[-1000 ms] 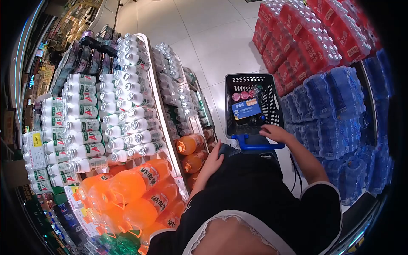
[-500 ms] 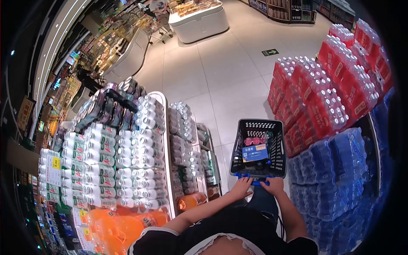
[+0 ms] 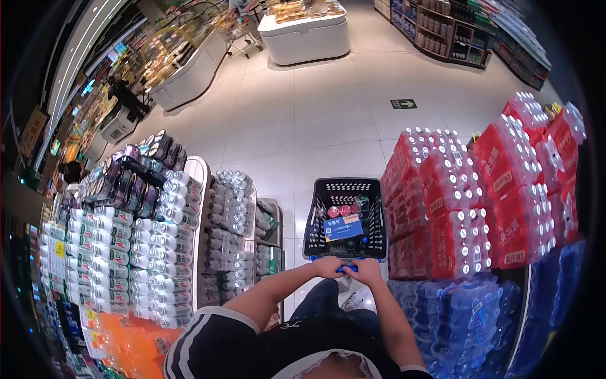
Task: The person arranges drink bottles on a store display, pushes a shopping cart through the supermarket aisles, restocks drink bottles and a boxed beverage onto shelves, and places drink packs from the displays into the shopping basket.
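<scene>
A black basket cart (image 3: 312, 221) with a blue handle (image 3: 347, 269) stands in front of my body. Both hands are closed on that handle, my left hand (image 3: 329, 266) on its left part and my right hand (image 3: 366, 271) close beside it. Inside the basket lie a blue box (image 3: 343, 228) with white print, pink-topped items (image 3: 341, 210) behind it and a dark bottle with a blue cap near the handle side.
White bottle packs (image 3: 161, 271) and orange bottles (image 3: 136, 347) line the left. Red drink packs (image 3: 457, 234) and blue water packs (image 3: 442, 322) rise close on the right. Ahead are a white display counter (image 3: 306, 41) and a floor arrow sign (image 3: 403, 103).
My left hand has come from beside the cart onto the handle, and my right hand has closed on it too. The side stacks have shifted down in view, and more floor shows ahead.
</scene>
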{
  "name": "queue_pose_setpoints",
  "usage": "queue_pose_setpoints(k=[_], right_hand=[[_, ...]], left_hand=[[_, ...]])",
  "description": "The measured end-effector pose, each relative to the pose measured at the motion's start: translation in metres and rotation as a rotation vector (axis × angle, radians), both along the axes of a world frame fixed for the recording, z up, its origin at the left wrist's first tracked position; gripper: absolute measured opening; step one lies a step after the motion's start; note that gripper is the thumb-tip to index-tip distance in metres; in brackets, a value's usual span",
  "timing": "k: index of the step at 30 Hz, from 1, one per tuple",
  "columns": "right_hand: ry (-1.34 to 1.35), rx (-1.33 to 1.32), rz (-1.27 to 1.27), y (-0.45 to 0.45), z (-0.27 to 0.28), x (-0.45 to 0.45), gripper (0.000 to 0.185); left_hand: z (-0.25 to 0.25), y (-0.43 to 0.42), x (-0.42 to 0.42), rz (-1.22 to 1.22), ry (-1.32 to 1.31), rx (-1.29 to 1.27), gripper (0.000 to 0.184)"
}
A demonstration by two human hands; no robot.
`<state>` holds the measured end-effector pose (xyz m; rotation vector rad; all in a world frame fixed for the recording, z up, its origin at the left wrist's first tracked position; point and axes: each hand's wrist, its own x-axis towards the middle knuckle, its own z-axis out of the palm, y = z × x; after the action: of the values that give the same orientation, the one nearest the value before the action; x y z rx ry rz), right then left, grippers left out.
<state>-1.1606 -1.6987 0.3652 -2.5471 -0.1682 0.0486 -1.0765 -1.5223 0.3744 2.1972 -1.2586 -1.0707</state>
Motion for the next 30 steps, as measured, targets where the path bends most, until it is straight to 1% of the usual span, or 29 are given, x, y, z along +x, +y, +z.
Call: queue_pose_setpoints(k=[1,3,4,5,6,7,9,10,12,13,15,19,20,21,22,23,24,29,30], right_hand=[[0.000,-0.011,0.033,-0.007,-0.001,0.014,0.048],[-0.016,-0.034,0.062,-0.024,-0.001,0.051,0.050],[-0.011,-0.067,0.073,-0.031,0.000,0.069,0.049],[-0.061,-0.053,0.073,-0.037,0.001,0.087,0.047],[-0.055,-0.062,0.101,-0.043,0.002,0.104,0.045],[-0.054,-0.067,0.124,-0.049,0.005,0.122,0.044],[-0.054,-0.075,0.152,-0.057,0.001,0.159,0.042],[-0.055,-0.084,0.159,-0.062,0.001,0.173,0.042],[-0.049,-0.099,0.144,-0.066,0.008,0.215,0.042],[-0.052,-0.104,0.147,-0.067,0.006,0.236,0.042],[0.003,-0.092,0.182,-0.077,-0.007,0.270,0.044],[0.019,-0.161,0.233,-0.078,0.000,0.338,0.044],[0.033,-0.141,0.229,-0.078,0.001,0.354,0.045],[0.028,-0.134,0.234,-0.076,0.000,0.370,0.045],[0.078,-0.177,0.271,-0.076,-0.001,0.390,0.046],[0.124,-0.227,0.308,-0.079,-0.001,0.411,0.046],[0.158,-0.238,0.343,-0.079,-0.002,0.430,0.047],[-0.002,-0.120,0.476,-0.067,-0.011,0.527,0.045],[-0.043,-0.084,0.495,-0.065,-0.013,0.545,0.044]], left_hand=[[-0.004,-0.006,0.012,0.028,-0.018,0.029,0.036],[-0.014,-0.017,0.036,0.135,-0.023,-0.063,0.039],[-0.007,-0.025,0.050,0.174,0.002,-0.063,0.039],[-0.002,-0.032,0.063,0.212,0.031,-0.064,0.040],[-0.017,-0.038,0.078,0.238,0.066,-0.086,0.039],[-0.018,-0.045,0.094,0.227,0.125,-0.106,0.038],[-0.020,-0.055,0.129,0.276,0.333,-0.042,0.032],[-0.022,-0.060,0.135,0.289,0.341,-0.057,0.032],[-0.015,-0.065,0.176,0.352,0.421,-0.044,0.030],[0.000,-0.067,0.187,0.391,0.389,-0.057,0.030],[-0.043,-0.069,0.211,0.385,0.076,-0.262,0.039],[-0.013,-0.070,0.264,0.484,0.078,-0.201,0.041],[-0.008,-0.071,0.273,0.539,0.022,-0.184,0.043],[-0.007,-0.070,0.285,0.592,-0.037,-0.169,0.044],[-0.010,-0.071,0.299,0.622,-0.046,-0.213,0.046],[-0.006,-0.071,0.315,0.643,-0.037,-0.192,0.045],[-0.014,-0.071,0.331,0.647,-0.039,-0.224,0.046],[-0.012,-0.061,0.406,0.756,-0.075,-0.254,0.045],[-0.010,-0.057,0.419,0.770,-0.091,-0.203,0.045]])
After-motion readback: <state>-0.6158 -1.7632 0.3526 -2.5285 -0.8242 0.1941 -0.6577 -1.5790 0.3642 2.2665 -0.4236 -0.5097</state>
